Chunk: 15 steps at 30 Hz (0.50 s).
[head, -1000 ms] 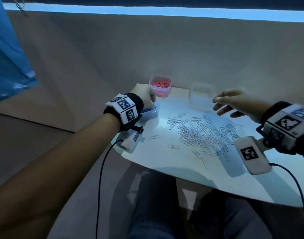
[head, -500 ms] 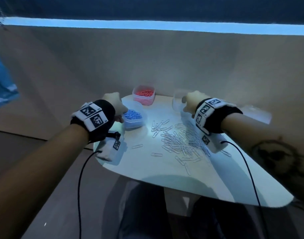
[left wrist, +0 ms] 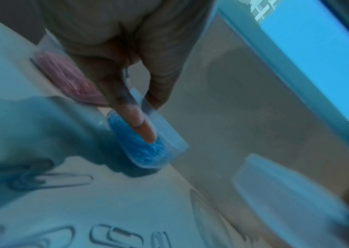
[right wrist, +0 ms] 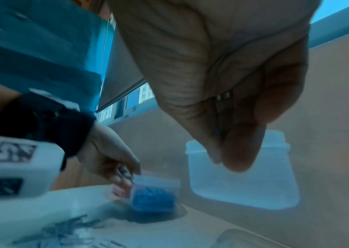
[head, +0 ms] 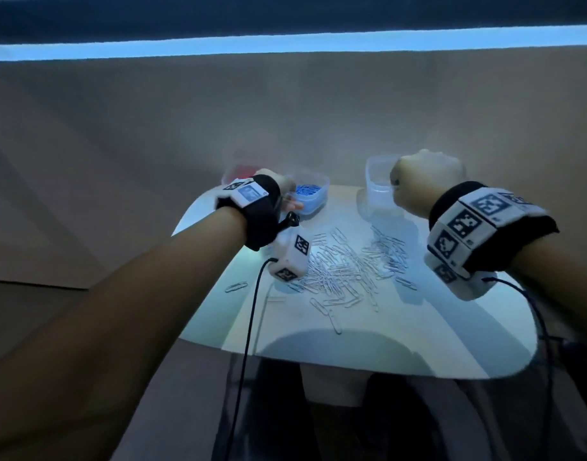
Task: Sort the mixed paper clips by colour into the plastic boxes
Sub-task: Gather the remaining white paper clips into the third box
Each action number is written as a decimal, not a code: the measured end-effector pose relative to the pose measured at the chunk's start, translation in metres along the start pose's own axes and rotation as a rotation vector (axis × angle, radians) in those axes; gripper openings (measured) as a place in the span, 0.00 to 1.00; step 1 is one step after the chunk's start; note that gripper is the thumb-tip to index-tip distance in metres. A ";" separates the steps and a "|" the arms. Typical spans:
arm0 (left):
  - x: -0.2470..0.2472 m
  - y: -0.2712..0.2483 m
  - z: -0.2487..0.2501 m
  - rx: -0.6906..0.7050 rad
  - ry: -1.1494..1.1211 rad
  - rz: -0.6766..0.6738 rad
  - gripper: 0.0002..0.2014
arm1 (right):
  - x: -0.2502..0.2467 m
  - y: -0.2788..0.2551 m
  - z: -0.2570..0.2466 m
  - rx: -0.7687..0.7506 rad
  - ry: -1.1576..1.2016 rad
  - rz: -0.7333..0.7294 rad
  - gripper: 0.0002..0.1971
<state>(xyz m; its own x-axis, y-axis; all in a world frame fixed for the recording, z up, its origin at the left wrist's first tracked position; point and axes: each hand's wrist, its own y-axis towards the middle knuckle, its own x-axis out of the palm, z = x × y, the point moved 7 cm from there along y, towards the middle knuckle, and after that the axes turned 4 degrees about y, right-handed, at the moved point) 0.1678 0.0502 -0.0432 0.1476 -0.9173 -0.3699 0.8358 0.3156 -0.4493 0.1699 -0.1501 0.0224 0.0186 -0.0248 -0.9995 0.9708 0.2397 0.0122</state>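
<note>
A heap of silver paper clips (head: 345, 267) lies mid-table. My left hand (head: 287, 199) pinches the near wall of the clear box of blue clips (head: 310, 194); in the left wrist view one finger (left wrist: 139, 120) is inside this blue box (left wrist: 148, 151) and the thumb is outside. The box of red clips (head: 240, 171) sits behind that wrist. My right hand (head: 425, 181) is curled, its fingertips (right wrist: 230, 161) pinched at the near rim of the empty clear box (right wrist: 243, 181). That box (head: 378, 181) seems slightly off the table, with its shadow beneath.
The small white rounded table (head: 402, 344) stands against a beige wall. A few stray clips (head: 235, 287) lie near its left edge. Sensor cables hang from both wrists over the front edge, above my knees.
My right hand, open in the air a second ago, has reached the empty box and closed on its rim. The left hand has stayed at the blue box.
</note>
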 end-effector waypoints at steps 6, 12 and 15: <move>0.004 0.016 -0.012 -0.060 -0.123 0.062 0.15 | 0.007 -0.009 0.025 -0.005 0.189 -0.128 0.13; 0.001 -0.004 -0.002 0.021 -0.057 0.008 0.23 | 0.003 -0.008 0.020 -0.033 0.241 -0.053 0.12; -0.022 -0.021 -0.003 0.095 0.048 0.008 0.18 | 0.007 -0.004 -0.004 -0.068 0.179 -0.061 0.08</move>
<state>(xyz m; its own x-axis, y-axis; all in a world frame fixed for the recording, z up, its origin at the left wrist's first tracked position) 0.1458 0.0643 -0.0281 0.1311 -0.9012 -0.4132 0.8814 0.2967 -0.3675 0.1657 -0.1471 0.0153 -0.0880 0.1304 -0.9875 0.9505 0.3077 -0.0441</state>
